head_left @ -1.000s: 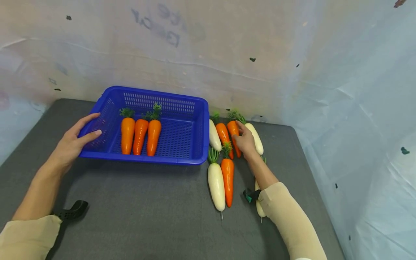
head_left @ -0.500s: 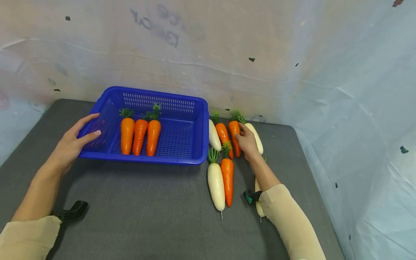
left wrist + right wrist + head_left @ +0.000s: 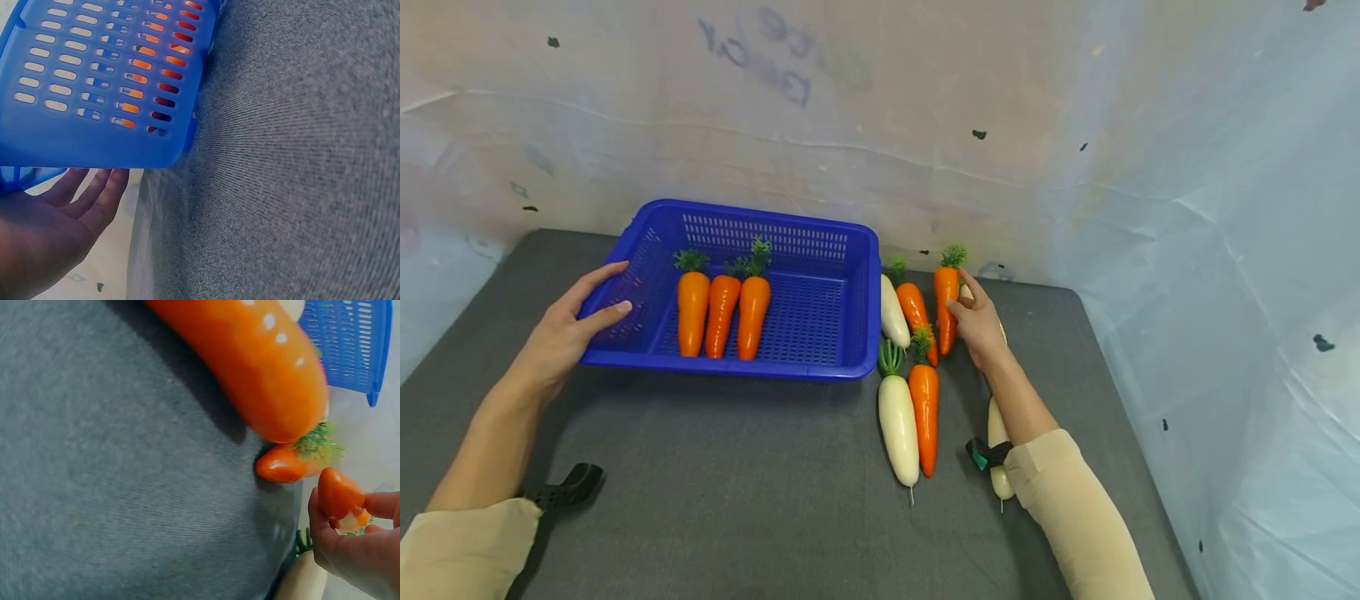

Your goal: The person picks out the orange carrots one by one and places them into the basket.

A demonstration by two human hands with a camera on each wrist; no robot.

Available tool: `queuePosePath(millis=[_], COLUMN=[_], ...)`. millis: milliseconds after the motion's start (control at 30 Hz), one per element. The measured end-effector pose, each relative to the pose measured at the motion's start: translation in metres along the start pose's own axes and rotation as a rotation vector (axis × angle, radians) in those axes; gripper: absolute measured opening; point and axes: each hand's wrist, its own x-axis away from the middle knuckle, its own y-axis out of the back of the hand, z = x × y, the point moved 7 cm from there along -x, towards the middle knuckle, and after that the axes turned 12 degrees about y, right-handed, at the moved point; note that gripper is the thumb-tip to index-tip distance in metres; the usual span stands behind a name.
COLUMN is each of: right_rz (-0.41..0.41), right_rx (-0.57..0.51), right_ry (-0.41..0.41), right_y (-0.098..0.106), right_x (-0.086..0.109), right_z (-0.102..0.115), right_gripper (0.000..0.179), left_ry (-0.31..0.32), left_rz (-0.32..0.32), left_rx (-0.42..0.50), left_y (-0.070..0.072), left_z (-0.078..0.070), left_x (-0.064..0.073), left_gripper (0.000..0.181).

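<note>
My right hand pinches an orange carrot with a leafy green top between thumb and fingers. In the right wrist view the carrot points towards the camera, with the fingertips on both sides of it. My left hand holds the left end of a blue slotted plastic basket, its thumb and fingers at the rim. In the left wrist view the fingers reach past the edge of the basket's end wall. Three carrots lie side by side in the left half of the basket.
Right of the basket lie white radishes and two more carrots. Another white radish lies partly under the right forearm, and one is mostly hidden behind the right hand. Plastic sheeting stands behind the grey table.
My right hand has raised the carrot off its place beside the radishes, moving slightly up and right in the head view. The left hand and basket hold still.
</note>
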Motion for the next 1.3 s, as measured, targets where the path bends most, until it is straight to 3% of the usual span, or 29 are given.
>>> queuePosePath(millis=[200, 533, 833, 1300], right_rz=[0.034, 0.067, 0.109, 0.182], right_rx=[-0.155, -0.283, -0.305, -0.244], right_ry=[-0.012, 0.035, 0.101, 0.184], right_y=[-0.004, -0.01, -0.024, -0.057], right_x=[0.004, 0.009, 0.012, 0.014], right_z=[0.013, 0.029, 0.049, 0.082], right_gripper=[0.059, 0.05, 0.047, 0.057], left_ry=[0.004, 0.01, 0.029, 0.035], left_rz=[0.0, 0.001, 0.0, 0.011], left_rx=[-0.001, -0.036, -0.003, 0.006], left_y=[0.0, 0.001, -0.001, 0.0], left_z=[0.001, 0.002, 0.002, 0.002], left_x=[0.0, -0.001, -0.002, -0.002], left_gripper=[0.062, 0.062, 0.062, 0.062])
